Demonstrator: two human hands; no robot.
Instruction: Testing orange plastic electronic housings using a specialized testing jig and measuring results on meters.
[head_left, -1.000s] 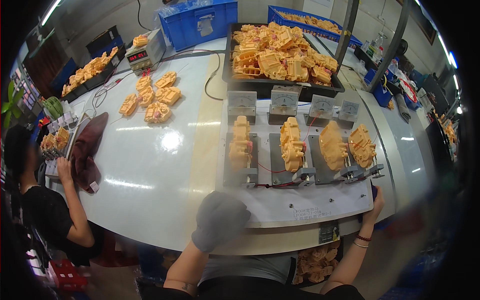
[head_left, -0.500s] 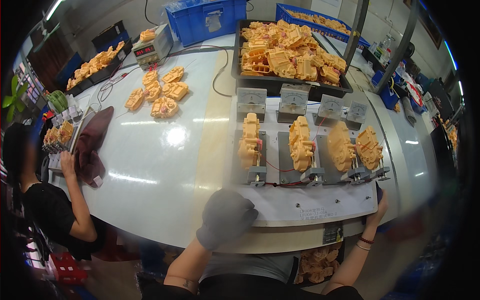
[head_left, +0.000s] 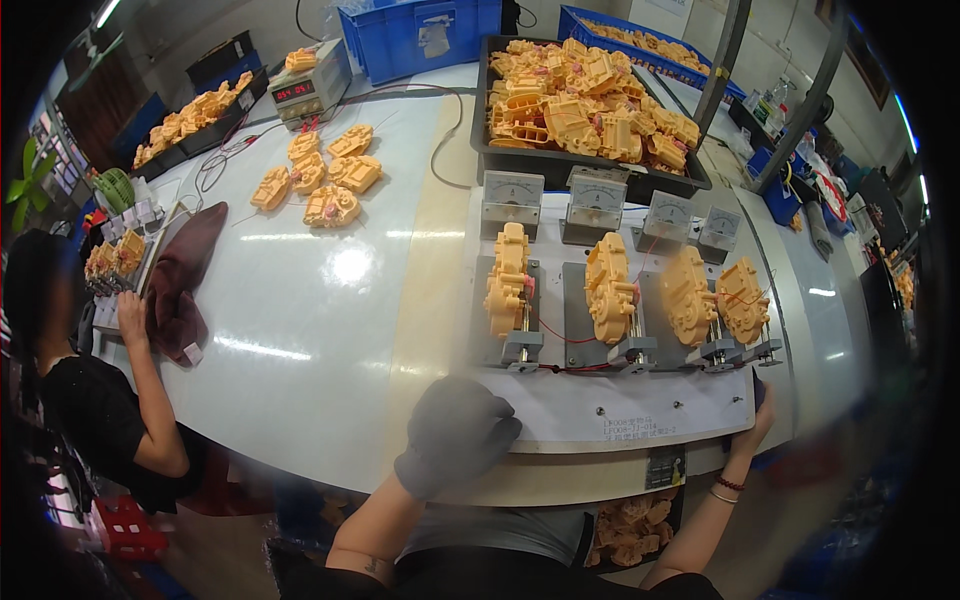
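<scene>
My left hand (head_left: 456, 438), in a dark grey glove, is curled into a fist over the left front corner of a white test board (head_left: 560, 415). Whatever its fingers hold is hidden. My right hand (head_left: 757, 418), with bracelets at the wrist, wraps round the board's right end, its fingertips partly out of sight. On the board, several yellow-orange plastic gearbox housings (head_left: 609, 288) stand upright in grey metal clamps (head_left: 632, 352). Red wires run to some of them. Behind each stands a panel meter (head_left: 597, 200).
A black tray (head_left: 590, 172) heaped with housings is behind the meters. Several loose housings (head_left: 332, 207) lie left of it, near a power supply (head_left: 310, 85). At far left a co-worker's hand (head_left: 131, 315) is at a similar fixture, beside a maroon cloth (head_left: 180, 290). A metal post (head_left: 722, 70) rises at right.
The view has shifted slightly, so the board and housings sit a little further right in the picture. Both my hands keep their places at the board's ends.
</scene>
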